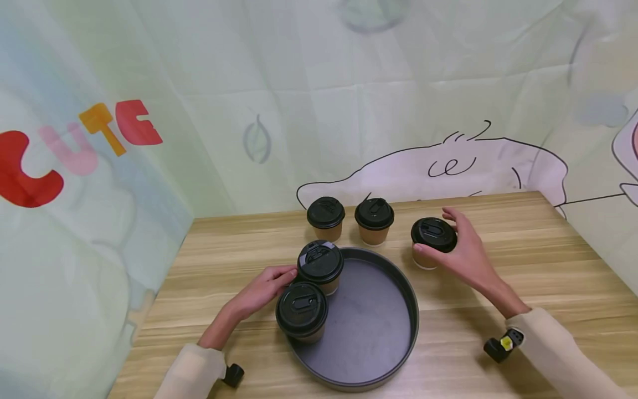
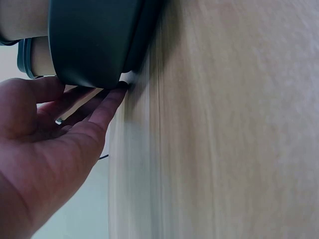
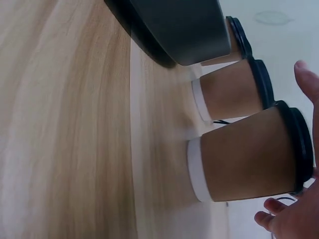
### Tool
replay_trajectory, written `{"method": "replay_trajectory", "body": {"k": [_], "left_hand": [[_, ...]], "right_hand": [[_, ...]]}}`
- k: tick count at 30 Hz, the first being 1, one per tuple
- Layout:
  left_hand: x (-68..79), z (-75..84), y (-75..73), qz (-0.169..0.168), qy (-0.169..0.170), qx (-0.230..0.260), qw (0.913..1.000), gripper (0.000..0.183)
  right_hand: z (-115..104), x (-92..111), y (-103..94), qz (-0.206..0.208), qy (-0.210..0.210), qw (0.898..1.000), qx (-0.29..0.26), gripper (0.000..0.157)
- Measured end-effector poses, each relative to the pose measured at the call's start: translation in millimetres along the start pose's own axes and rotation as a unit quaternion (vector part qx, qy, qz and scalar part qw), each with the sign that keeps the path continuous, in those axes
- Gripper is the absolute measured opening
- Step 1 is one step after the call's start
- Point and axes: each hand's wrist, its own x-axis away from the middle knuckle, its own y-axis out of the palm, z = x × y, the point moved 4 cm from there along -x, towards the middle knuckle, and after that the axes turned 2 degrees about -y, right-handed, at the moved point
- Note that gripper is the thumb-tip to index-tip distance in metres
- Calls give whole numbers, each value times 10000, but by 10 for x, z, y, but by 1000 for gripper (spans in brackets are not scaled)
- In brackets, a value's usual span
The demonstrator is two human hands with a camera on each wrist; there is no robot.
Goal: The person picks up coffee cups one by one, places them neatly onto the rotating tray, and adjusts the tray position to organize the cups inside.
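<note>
Fingers of my left hand (image 1: 263,291) touch the outer wall of a round dark grey pan (image 1: 369,327) at its left side. In the left wrist view they stretch along the wall toward the table, thumb near the rim. Two lidded paper coffee cups (image 1: 320,261) (image 1: 302,310) stand in the pan's left part. My right hand (image 1: 468,255) is spread around another brown coffee cup (image 1: 433,235) with a black lid, to the right of the pan. In the right wrist view this cup (image 3: 249,154) stands on the table, the thumb apart from its lid.
Two more lidded coffee cups (image 1: 326,219) (image 1: 375,220) stand on the wooden table (image 1: 219,244) behind the pan. A printed curtain (image 1: 279,100) hangs at the back and left edges. Small black wrist cameras (image 1: 503,346) sit at both sleeves.
</note>
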Motion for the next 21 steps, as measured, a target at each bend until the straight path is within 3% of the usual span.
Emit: {"method": "replay_trajectory", "body": {"k": [9, 21], "left_hand": [[3, 2, 3, -43, 29, 97, 9999, 44], [0, 10, -2, 23, -11, -54, 10000, 41]], "right_hand": [[86, -93, 153, 47, 106, 9997, -229, 102], [100, -106, 179, 44, 177, 9996, -220, 92]]}}
